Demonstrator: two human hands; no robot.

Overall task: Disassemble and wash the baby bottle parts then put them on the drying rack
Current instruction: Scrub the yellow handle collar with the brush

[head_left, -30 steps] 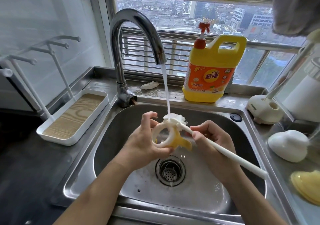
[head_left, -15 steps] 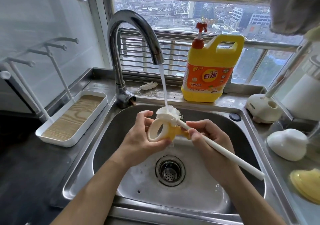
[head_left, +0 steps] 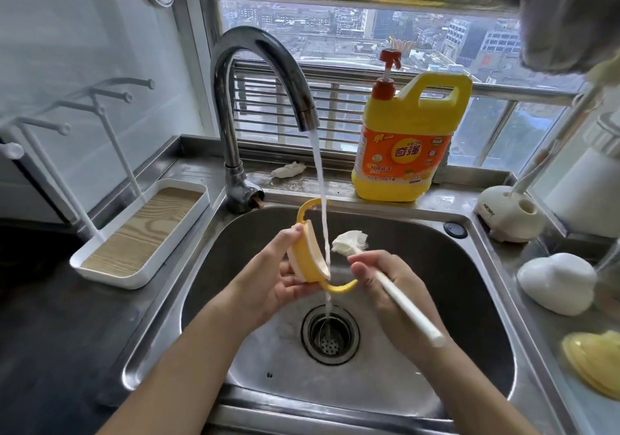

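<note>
Over the steel sink, my left hand holds the yellow and white bottle handle ring on edge, its two yellow handles pointing up and down. Water from the tap runs down just past the ring's right side into the drain. My right hand grips the white bottle brush by its handle, with the bristle head raised just right of the stream, apart from the ring. The white drying rack with pegs stands left of the sink.
A yellow dish soap jug stands behind the sink. On the right counter sit a white brush holder, a white dome-shaped part and a yellow part. A large white container is at the far right.
The brush head has come off the ring and moved right. My left hand has turned the ring on edge, its handles now pointing up and down beside the stream.
</note>
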